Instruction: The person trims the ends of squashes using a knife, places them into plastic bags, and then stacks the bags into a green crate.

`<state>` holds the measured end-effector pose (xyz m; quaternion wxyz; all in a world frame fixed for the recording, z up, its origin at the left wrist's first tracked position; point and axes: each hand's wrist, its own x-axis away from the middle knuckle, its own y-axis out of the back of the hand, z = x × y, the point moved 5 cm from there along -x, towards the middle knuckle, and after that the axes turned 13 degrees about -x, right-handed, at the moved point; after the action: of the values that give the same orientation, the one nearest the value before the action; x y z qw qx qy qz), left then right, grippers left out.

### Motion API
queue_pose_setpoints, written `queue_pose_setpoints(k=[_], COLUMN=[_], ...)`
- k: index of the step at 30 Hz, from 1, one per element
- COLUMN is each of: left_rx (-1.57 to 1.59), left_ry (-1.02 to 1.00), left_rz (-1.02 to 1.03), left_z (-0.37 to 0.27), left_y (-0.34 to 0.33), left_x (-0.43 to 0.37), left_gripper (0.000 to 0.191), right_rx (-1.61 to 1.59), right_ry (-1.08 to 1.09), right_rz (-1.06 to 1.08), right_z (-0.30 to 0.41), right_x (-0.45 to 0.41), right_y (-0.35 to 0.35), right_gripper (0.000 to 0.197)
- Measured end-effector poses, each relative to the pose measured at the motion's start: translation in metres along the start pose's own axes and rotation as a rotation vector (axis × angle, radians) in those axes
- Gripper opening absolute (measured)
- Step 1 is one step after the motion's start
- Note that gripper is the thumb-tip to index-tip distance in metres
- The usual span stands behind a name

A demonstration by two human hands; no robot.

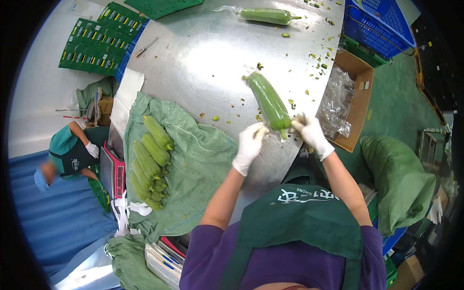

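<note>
A green loofah gourd [268,99] lies on the metal table inside a clear plastic bag, its stem end towards me. My left hand [250,145], in a white glove, pinches the film just left of the stem. On the stem's other side, my right hand [311,134], gloved too, grips the film with bent fingertips. Both hands are beside the gourd's near end, and the stem pokes out between them. A second bagged gourd [266,15] rests at the far side of the table. Unwrapped gourds [146,165] lie heaped on a green woven sack [195,174] to my left.
A cardboard box [362,92] of clear bags [335,105] stands at the table's right edge, near a blue crate [380,27]. Plant scraps dot the metal table [181,83]. A knife [146,47] lies far left. Beside a red scale [117,174] is another person [69,156].
</note>
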<state>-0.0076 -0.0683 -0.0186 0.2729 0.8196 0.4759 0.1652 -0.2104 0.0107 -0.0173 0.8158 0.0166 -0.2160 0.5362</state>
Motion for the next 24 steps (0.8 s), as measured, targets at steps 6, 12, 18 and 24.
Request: queue_pose_setpoints(k=[6, 12, 18, 24], left_rx=[0.264, 0.915, 1.163, 0.832], left_ry=[0.348, 0.189, 0.188, 0.454], left_rz=[-0.163, -0.284, -0.398, -0.058], left_z=[0.032, 0.025, 0.076, -0.041], left_y=[0.083, 0.112, 0.169, 0.084], left_x=[-0.007, -0.058, -0.094, -0.050], left_gripper=[0.026, 0.018, 0.020, 0.052], right_rx=[0.129, 0.122, -0.134, -0.115], right_ry=[0.129, 0.098, -0.012, 0.066], right_rz=[-0.196, -0.191, -0.194, -0.231], right_z=[-0.001, 0.000, -0.005, 0.015], right_x=[-0.043, -0.017, -0.018, 0.010], right_y=[0.085, 0.064, 0.076, 0.058], right_gripper=[0.007, 0.005, 0.017, 0.016])
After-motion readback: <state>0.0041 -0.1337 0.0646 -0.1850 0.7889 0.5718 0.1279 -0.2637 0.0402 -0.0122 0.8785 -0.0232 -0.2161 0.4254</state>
